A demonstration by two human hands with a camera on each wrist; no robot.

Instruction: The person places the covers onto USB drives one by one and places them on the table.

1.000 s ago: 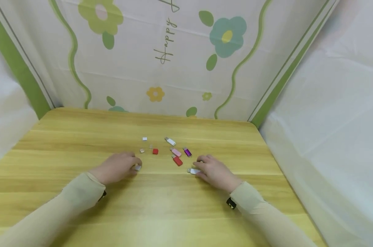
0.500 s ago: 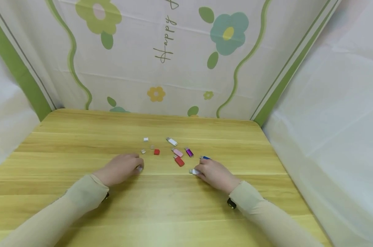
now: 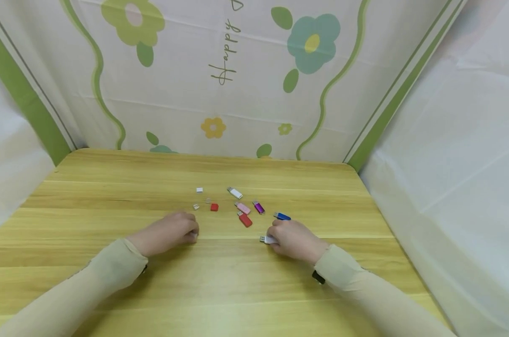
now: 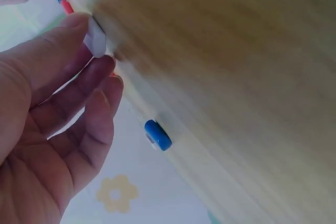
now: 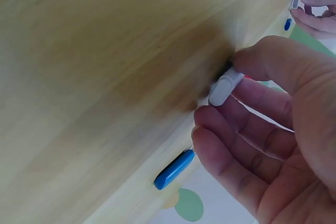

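Observation:
My left hand (image 3: 166, 233) pinches a small white cap (image 4: 96, 39) between thumb and fingers, just above the table. From the head view the fingers nearly hide that cap. On the right, my right hand (image 3: 296, 240) grips a white USB flash drive (image 5: 226, 86) by its body, its metal plug (image 3: 262, 239) pointing left toward the other hand. A blue USB flash drive (image 3: 282, 216) lies just beyond the right hand. Past the left fingers, the left wrist view shows a blue cap (image 4: 157, 136) on the table.
Between the hands and farther back lie red (image 3: 244, 220), pink (image 3: 243, 208), purple (image 3: 259, 207) and white (image 3: 235, 193) flash drives. Left of them are a red cap (image 3: 214, 207), a white cap (image 3: 199, 190) and small clear pieces (image 3: 196, 207). A printed curtain hangs behind the wooden table (image 3: 212, 290).
My right fingers have closed on the white flash drive and drawn it slightly nearer me, uncovering the blue one. The left hand has shifted a little right, its fingers now covering the white cap more.

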